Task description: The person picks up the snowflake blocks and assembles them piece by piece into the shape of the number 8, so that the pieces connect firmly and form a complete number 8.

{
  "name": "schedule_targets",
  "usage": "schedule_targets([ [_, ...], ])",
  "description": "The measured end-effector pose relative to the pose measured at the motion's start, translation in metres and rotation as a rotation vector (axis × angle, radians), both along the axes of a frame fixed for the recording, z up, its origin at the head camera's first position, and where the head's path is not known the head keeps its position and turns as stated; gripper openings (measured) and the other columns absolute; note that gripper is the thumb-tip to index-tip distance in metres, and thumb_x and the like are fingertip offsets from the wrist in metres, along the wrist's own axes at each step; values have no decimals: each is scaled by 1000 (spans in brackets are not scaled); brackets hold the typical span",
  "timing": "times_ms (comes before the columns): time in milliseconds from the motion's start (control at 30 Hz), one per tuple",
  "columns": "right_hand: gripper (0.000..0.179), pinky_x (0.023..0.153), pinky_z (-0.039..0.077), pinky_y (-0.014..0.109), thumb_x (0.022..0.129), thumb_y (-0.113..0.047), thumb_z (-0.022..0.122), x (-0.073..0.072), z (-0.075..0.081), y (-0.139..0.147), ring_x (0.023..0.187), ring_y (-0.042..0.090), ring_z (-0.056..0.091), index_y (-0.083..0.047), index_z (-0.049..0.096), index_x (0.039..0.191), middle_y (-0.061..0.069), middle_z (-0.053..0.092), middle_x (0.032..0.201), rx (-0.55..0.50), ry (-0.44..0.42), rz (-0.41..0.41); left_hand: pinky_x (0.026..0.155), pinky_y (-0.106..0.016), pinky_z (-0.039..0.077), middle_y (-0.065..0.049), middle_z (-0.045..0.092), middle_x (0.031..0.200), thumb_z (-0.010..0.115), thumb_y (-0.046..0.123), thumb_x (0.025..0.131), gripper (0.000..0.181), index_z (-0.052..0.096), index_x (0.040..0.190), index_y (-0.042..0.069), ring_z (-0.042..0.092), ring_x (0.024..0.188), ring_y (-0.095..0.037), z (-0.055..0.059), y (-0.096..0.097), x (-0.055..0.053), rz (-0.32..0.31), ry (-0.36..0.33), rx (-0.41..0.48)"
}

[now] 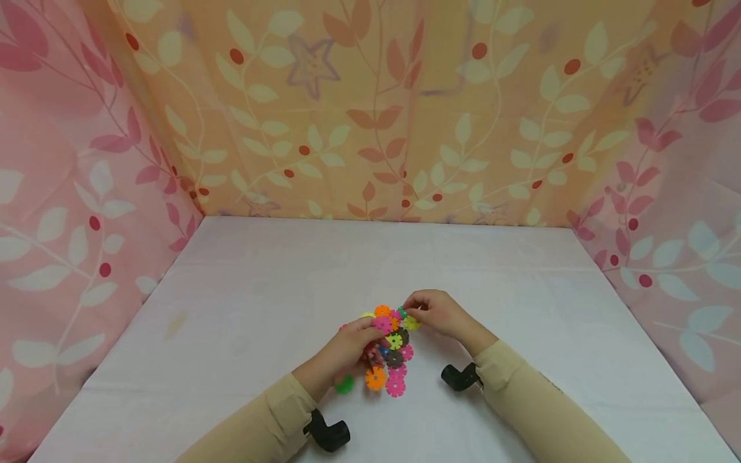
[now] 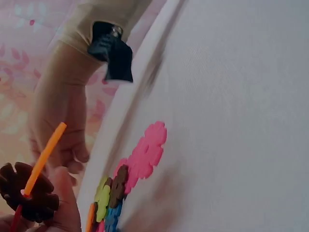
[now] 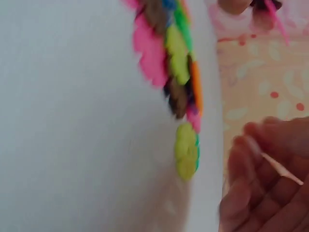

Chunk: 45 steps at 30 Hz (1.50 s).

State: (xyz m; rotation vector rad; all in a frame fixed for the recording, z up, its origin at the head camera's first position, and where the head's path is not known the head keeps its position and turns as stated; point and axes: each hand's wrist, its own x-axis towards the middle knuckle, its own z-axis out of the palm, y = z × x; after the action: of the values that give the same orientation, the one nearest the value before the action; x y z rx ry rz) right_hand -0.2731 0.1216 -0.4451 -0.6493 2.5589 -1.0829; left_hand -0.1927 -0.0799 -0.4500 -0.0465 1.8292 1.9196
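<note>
My left hand (image 1: 354, 341) grips a cluster of joined, notched flower-shaped discs (image 1: 395, 360) in pink, orange, brown, yellow and blue. In the left wrist view its thumb presses beside a brown disc (image 2: 29, 191), with an orange disc (image 2: 46, 157) standing edge-on through it. My right hand (image 1: 441, 312) is at the cluster's upper right end, fingertips close to a teal disc (image 1: 402, 313) and a yellow disc (image 1: 411, 323). Seen from the right wrist, its fingers (image 3: 236, 164) curl loosely beside the yellow disc, with no piece visible between them.
A green disc (image 1: 344, 385) shows under my left wrist. Black angled mounts (image 1: 330, 434) are fixed at both sleeves. The white tabletop (image 1: 260, 270) is enclosed by a patterned orange curtain (image 1: 370, 128) behind and pink ones at the sides.
</note>
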Motion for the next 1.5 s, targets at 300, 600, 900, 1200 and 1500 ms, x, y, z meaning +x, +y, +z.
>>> schedule_targets([
  [300,21,72,42,33,71,-12,75,-5,-13,-2,75,18,46,-11,59,84,3,48,82,281,135,-1,58,-23,47,-4,56,80,40,35,97,38,53,103,0,48,56,-11,-3,-1,0,41,-65,62],
  [600,14,59,39,26,77,-9,71,1,-12,-1,66,14,45,-15,59,79,-3,51,69,167,93,41,66,-33,54,-11,58,87,39,29,99,34,51,107,-1,58,62,-11,-3,-2,0,42,-47,63],
  [900,7,52,43,20,79,-16,71,22,0,-9,58,4,46,-10,71,76,-10,55,65,-73,249,176,60,-22,49,-5,54,76,36,24,99,28,50,97,0,45,55,-10,-2,-1,-2,95,-47,120],
  [1200,7,54,44,20,81,-10,68,27,8,-13,59,5,46,-6,70,76,-9,53,65,-101,269,198,59,-20,48,-4,53,74,35,24,99,32,49,104,-5,45,55,-9,0,-3,-1,95,-54,131],
  [1500,5,55,43,19,81,-9,68,27,7,-13,60,5,44,-7,70,77,-10,49,65,-61,338,244,64,-26,53,-6,58,78,37,22,99,32,52,104,-5,52,57,-8,-4,-3,-1,101,-35,120],
])
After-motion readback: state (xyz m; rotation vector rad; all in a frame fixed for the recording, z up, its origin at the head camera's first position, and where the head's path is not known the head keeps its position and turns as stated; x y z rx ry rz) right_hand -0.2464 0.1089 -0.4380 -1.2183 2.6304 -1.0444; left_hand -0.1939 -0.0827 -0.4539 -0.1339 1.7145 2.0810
